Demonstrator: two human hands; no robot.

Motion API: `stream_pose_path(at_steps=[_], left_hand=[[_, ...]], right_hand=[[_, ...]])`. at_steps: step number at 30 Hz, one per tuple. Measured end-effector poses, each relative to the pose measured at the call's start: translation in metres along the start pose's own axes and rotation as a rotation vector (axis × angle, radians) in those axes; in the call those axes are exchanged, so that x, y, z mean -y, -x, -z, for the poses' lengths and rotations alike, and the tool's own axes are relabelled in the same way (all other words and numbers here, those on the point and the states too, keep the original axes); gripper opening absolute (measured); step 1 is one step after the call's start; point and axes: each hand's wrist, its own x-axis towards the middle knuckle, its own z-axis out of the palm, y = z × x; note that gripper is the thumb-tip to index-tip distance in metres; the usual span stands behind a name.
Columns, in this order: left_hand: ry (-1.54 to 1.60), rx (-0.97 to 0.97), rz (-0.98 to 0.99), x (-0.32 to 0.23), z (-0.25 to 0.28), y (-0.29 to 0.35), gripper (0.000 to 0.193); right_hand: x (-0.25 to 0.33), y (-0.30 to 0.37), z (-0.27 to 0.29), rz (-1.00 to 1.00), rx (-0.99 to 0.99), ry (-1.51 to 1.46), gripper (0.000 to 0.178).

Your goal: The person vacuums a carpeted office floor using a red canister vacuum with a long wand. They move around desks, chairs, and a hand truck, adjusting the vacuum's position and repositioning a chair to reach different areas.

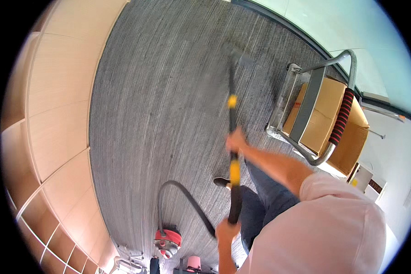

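Observation:
A black vacuum wand with yellow bands runs up the middle of the view. My right hand is closed around its tube, between the bands. Lower down, my left hand is closed at the black curved handle, where the hose joins; its fingers are partly hidden. The floor head at the far end rests on the grey carpet and is smeared by motion. From the handle, a dark ribbed hose arcs left and down to a red canister vacuum.
Pale wooden cabinets line the left side. At right stands a metal trolley with a cardboard box, near a glass wall. My shoe is beside the wand. A pink bin-like object shows at the lower edge.

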Motion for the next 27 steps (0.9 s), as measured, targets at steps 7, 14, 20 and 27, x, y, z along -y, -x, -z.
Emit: stream_pose_path(at_steps=[7,14,20,27], left_hand=[[0.072,0.013,0.548,0.123,-0.004,0.259,0.040],[0.129,-0.011,0.310,0.114,-0.082,0.212,0.045],[0.299,-0.043,-0.103,-0.010,-0.054,0.039,0.043],[0.261,-0.088,0.102,0.236,-0.156,0.141,0.041]], right_hand=[[-0.113,0.299,-0.183,-0.608,0.604,0.058,0.065],[-0.078,0.219,-0.088,-0.222,0.357,0.179,0.064],[0.005,0.042,0.043,-0.100,0.100,-0.076,0.017],[-0.252,0.131,-0.120,0.139,0.231,0.250,0.019]])
